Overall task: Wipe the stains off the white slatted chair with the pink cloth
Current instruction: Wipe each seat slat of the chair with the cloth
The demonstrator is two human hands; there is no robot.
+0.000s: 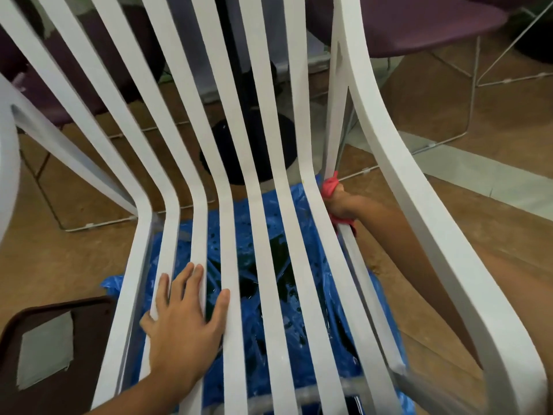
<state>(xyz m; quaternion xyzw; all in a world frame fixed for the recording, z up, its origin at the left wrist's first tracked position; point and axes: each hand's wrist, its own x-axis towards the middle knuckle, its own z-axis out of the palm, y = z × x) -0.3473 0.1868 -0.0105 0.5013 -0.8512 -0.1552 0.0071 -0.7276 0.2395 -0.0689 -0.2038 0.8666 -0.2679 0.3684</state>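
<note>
The white slatted chair fills the view, its slats running from the top down to the near edge. My left hand lies flat on the seat slats at the lower left, fingers spread, holding nothing. My right hand reaches under the right armrest and is closed around the bunched pink cloth, pressed against the outer right slat where seat meets backrest. Part of the cloth is hidden behind the hand and the slat.
A wet blue plastic sheet lies on the brown floor under the seat. A black round table base stands behind the chair. Purple chairs with wire legs are at the back. A dark brown seat sits lower left.
</note>
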